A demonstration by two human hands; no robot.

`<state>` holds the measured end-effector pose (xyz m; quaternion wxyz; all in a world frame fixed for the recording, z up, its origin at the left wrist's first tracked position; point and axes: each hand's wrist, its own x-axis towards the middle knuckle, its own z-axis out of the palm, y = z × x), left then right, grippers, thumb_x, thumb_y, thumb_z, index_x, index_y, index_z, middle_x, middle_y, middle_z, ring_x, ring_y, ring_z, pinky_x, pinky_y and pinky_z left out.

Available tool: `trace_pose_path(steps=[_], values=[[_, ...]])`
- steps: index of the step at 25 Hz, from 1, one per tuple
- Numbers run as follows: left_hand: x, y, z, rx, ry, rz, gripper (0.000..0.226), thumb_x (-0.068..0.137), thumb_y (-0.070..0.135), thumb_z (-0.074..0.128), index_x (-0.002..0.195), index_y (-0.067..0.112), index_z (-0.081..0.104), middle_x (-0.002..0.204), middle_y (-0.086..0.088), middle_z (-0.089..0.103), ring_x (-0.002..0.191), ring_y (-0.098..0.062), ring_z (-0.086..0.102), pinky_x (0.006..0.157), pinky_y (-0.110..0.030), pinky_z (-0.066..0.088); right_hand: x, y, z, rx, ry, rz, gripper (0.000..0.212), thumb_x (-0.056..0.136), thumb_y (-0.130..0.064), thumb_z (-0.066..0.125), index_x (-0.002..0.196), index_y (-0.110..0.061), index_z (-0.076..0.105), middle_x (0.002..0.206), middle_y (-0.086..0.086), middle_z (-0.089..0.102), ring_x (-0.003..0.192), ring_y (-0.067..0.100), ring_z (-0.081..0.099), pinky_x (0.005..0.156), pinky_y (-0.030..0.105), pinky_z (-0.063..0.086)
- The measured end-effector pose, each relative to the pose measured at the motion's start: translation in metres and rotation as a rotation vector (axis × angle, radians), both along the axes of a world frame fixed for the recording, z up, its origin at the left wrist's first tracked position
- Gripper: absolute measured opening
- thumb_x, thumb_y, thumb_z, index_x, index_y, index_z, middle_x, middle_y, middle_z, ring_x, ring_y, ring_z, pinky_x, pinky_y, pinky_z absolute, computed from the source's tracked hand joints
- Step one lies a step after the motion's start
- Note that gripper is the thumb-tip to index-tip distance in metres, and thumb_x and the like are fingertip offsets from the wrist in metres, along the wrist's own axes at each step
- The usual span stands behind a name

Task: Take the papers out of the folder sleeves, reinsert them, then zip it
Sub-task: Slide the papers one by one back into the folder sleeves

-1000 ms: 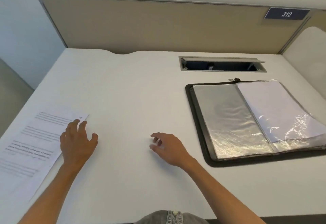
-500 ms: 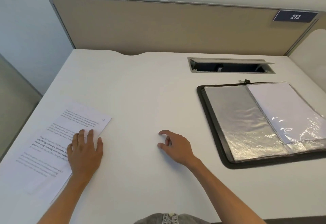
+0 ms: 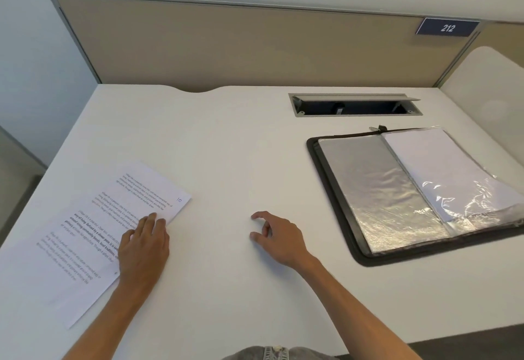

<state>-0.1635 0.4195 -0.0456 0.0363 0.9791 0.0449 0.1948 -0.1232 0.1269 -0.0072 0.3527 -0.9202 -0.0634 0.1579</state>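
Left hand presses flat, fingers straight, on light, limp printed sheet; lift by right edge. Right hand loosely curled, empty.

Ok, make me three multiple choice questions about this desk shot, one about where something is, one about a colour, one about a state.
1. Where is the printed sheet?
A. on the desk's left part
B. inside the folder
C. in the cable slot

2. What colour is the folder border?
A. red
B. black
C. yellow

3. How is the folder?
A. zipped shut
B. lying open
C. standing upright

Answers:
1 A: it lies under the left hand, away from the folder.
2 B: the rim is dark.
3 B: the clear sleeves show; the right hand rests apart.
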Motion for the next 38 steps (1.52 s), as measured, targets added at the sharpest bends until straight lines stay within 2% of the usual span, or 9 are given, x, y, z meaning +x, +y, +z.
trace_pose_path(steps=[6,12,17,21,25,28,32,35,38], values=[[0.003,-0.02,0.004,0.012,-0.017,-0.099,0.02,0.086,0.007,0.042,0.089,0.001,0.061,0.117,-0.02,0.065,0.084,-0.034,0.069,0.067,-0.044,0.051,0.003,0.0,0.01,0.002,0.08,-0.005,0.033,0.09,-0.053,0.057,0.118,-0.034,0.059,0.084,-0.013,0.063,0.081,0.01,0.061,0.081,0.027,0.048],[0.008,-0.086,0.019,-0.013,-0.086,-0.336,0.026,0.08,-0.004,0.054,0.102,0.005,0.065,0.125,-0.014,0.064,0.09,-0.032,0.069,0.074,-0.039,0.054,0.044,0.013,0.047,0.427,0.456,-0.19,0.066,0.084,-0.075,0.046,0.102,-0.016,0.07,0.089,0.003,0.077,0.08,0.019,0.074,0.071,0.029,0.052],[0.011,-0.115,0.02,-0.024,-0.09,-0.674,0.037,0.075,-0.013,0.055,0.107,0.006,0.06,0.136,-0.014,0.057,0.112,-0.03,0.059,0.084,-0.037,0.051,0.074,-0.02,0.044,0.479,0.513,-0.215,0.039,0.084,-0.035,0.074,0.114,-0.012,0.067,0.1,0.004,0.075,0.081,0.018,0.071,0.07,0.028,0.057],[0.011,-0.145,0.023,-0.079,-0.09,-0.74,0.027,0.086,0.002,0.058,0.112,0.008,0.054,0.139,-0.014,0.054,0.112,-0.03,0.058,0.089,-0.039,0.049,0.076,-0.06,0.033,0.479,0.433,-0.22,0.036,0.083,-0.002,0.071,0.119,-0.002,0.065,0.113,0.009,0.07,0.087,0.019,0.069,0.069,0.022,0.056],[0.029,-0.162,0.029,-0.506,-0.002,-0.228,0.059,0.093,0.052,0.042,0.135,0.011,0.044,0.147,-0.008,0.043,0.133,-0.024,0.043,0.106,-0.043,0.037,0.065,-0.119,0.039,0.605,0.25,-0.277,0.034,0.084,-0.003,0.071,0.116,-0.013,0.067,0.113,0.001,0.071,0.092,0.013,0.071,0.082,0.027,0.057],[0.052,-0.171,0.042,-0.939,0.189,0.09,0.081,0.085,0.072,0.037,0.145,0.017,0.032,0.15,-0.007,0.038,0.136,-0.027,0.038,0.112,-0.045,0.028,0.056,-0.169,0.046,0.686,0.205,-0.319,0.034,0.084,0.0,0.07,0.115,-0.014,0.066,0.11,0.0,0.073,0.092,0.013,0.072,0.075,0.025,0.058],[0.08,-0.193,0.054,-1.409,0.341,0.1,0.068,0.083,0.034,0.074,0.142,0.017,0.044,0.122,-0.006,0.063,0.104,-0.025,0.061,0.091,-0.034,0.047,0.05,-0.221,0.054,0.729,0.187,-0.353,0.035,0.084,-0.003,0.071,0.118,-0.012,0.066,0.111,0.0,0.073,0.095,0.016,0.072,0.076,0.027,0.057],[0.09,-0.229,0.061,-1.64,0.371,-0.041,0.038,0.085,0.004,0.068,0.122,0.016,0.063,0.113,-0.007,0.071,0.098,-0.026,0.068,0.074,-0.03,0.056,0.045,-0.26,0.051,0.748,0.212,-0.378,0.038,0.084,-0.005,0.072,0.12,-0.014,0.064,0.113,0.001,0.073,0.098,0.019,0.071,0.084,0.034,0.057],[0.097,-0.275,0.072,-1.764,0.348,-0.096,0.03,0.088,0.0,0.061,0.115,0.012,0.064,0.111,-0.006,0.072,0.095,-0.024,0.069,0.069,-0.027,0.057,0.039,-0.298,0.044,0.763,0.211,-0.425,0.04,0.084,-0.008,0.072,0.122,-0.017,0.062,0.114,0.0,0.072,0.099,0.018,0.071,0.083,0.035,0.057]])
